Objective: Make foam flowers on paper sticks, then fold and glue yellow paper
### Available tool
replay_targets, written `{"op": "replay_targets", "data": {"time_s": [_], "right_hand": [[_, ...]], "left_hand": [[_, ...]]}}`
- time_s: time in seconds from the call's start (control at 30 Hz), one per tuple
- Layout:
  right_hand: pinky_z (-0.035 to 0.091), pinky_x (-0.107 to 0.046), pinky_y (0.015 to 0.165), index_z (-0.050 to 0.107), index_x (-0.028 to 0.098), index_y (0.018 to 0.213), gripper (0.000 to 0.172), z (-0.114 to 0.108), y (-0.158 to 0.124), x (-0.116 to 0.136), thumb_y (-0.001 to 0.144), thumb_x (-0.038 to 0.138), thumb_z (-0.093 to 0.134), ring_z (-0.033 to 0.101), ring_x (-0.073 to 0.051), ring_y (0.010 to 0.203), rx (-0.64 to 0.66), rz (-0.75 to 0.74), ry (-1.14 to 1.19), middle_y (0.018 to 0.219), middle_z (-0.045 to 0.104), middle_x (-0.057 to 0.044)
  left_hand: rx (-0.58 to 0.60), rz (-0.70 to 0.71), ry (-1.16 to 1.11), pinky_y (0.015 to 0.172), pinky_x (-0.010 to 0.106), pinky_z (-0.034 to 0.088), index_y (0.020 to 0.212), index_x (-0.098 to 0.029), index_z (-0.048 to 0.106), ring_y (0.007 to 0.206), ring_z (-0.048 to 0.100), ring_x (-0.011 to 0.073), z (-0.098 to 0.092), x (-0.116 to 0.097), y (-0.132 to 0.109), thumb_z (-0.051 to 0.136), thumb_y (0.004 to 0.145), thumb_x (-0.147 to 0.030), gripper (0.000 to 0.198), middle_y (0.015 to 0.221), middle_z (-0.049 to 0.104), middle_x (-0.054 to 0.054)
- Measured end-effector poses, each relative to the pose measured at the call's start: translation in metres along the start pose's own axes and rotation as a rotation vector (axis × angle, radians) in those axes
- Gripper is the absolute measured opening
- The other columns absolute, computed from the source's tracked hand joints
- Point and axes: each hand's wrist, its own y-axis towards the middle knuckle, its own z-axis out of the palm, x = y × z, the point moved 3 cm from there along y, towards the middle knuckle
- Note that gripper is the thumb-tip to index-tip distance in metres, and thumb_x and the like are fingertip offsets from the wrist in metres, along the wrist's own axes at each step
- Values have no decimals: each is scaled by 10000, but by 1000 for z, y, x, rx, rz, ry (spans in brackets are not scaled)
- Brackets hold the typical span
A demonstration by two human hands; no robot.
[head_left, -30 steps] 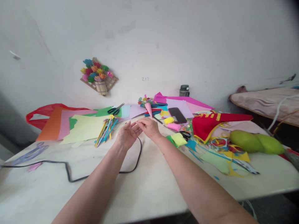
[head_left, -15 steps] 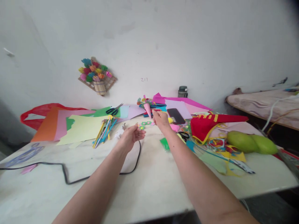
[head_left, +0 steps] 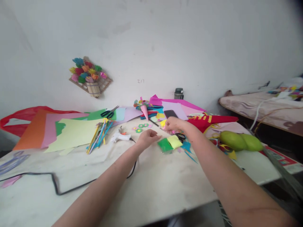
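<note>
My left hand (head_left: 148,139) hovers over the table with loosely bent fingers a little apart, holding nothing I can see. It is between the white glue gun (head_left: 119,136) and a green packet (head_left: 165,144). My right hand (head_left: 174,124) reaches down in front of the dark phone (head_left: 170,113), its fingers bent together beside a small yellow packet (head_left: 163,123); what they grip is hidden. Small green and pink flower pieces (head_left: 139,130) lie beyond my left hand. A pink paper cone (head_left: 144,112) with flowers stands behind them.
Scissors (head_left: 109,112) and coloured paper sheets (head_left: 73,134) lie at the left, with paper strips (head_left: 99,137) beside them. A black cord (head_left: 55,184) crosses the table. Black-handled scissors (head_left: 180,136) lie under my right forearm. Green fruits (head_left: 240,142) and red cloth (head_left: 201,123) are at the right.
My right hand has moved right and down, from beside the cone to the packets. My left hand has shifted right, uncovering the glue gun. The view has turned slightly right.
</note>
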Motion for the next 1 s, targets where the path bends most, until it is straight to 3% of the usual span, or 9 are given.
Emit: {"op": "replay_targets", "data": {"time_s": [0.13, 0.2, 0.37, 0.47, 0.63, 0.83, 1.0], "right_hand": [[347, -209, 478, 630, 139, 599, 49, -1, -5, -6, 608, 161, 587, 520, -113, 506, 93, 3, -262, 553, 593, -16], [354, -215, 518, 659, 138, 689, 115, -3, -10, -4, 631, 173, 566, 547, -140, 592, 142, -5, -409, 639, 619, -31], [358, -248, 561, 679, 116, 800, 223, -3, -12, -7, 702, 203, 499, 558, -186, 670, 194, 82, -657, 772, 642, -107], [342, -239, 538, 667, 124, 805, 210, 1, -7, -18, 692, 194, 504, 532, -163, 635, 215, 78, -605, 769, 632, -94], [296, -223, 480, 609, 136, 639, 88, 1, -1, -39, 643, 196, 544, 435, -105, 516, 198, 35, -347, 584, 537, -12], [257, -207, 459, 557, 140, 568, 138, -5, -10, -41, 613, 268, 585, 321, -61, 464, 107, -45, 5, 479, 403, 55], [266, -205, 464, 563, 136, 554, 150, -6, -15, -37, 601, 276, 592, 339, -61, 469, 62, -52, 115, 478, 428, 50]], "left_hand": [[104, 48, 416, 693, 283, 420, 936, -201, 604, 861, 551, 226, 28, 3, 8, 705, 459, -533, 590, 914, 637, 50], [134, 68, 564, 734, 302, 416, 1009, -205, 581, 927, 534, 245, 36, 1, 8, 650, 508, -577, 628, 961, 628, 50], [139, 40, 598, 728, 276, 423, 1059, -194, 569, 940, 541, 242, 41, -3, 4, 652, 511, -552, 660, 1003, 614, 71], [135, 13, 511, 694, 261, 430, 1045, -182, 583, 898, 559, 232, 40, 0, 6, 686, 465, -535, 687, 996, 616, 77], [123, 19, 407, 608, 248, 423, 913, -180, 649, 779, 577, 210, 42, 8, 11, 709, 409, -543, 625, 888, 637, 69], [42, -29, 176, 495, 212, 366, 788, -176, 676, 596, 528, 131, 45, 14, 15, 662, 543, -491, 400, 710, 628, 36], [61, -73, -67, 419, 205, 288, 665, -138, 652, 444, 416, 80, 50, 11, 14, 634, 580, -494, 366, 523, 543, -4]]}}
